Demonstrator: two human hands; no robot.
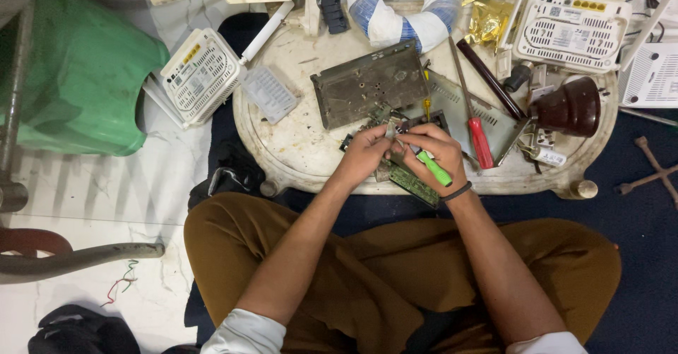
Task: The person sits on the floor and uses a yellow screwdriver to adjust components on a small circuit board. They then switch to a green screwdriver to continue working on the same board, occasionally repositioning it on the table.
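Note:
My right hand (432, 149) grips a green-handled screwdriver (433, 168), its tip pointing toward a green circuit board (413, 183) at the near edge of a low white table (304, 149). My left hand (364, 153) pinches a small metal part on the board, right beside the tool's tip. Both hands meet over the board. A black band circles my right wrist. Behind the hands a dirty metal chassis plate (369, 84) lies flat on the table.
A red-handled screwdriver (478, 134), a dark rod and a brown dome-shaped object (571, 107) lie right of the hands. White routers (201, 75) (572, 21) sit at left and back right. A green plastic stool (81, 68) stands left. My crossed legs sit under the table edge.

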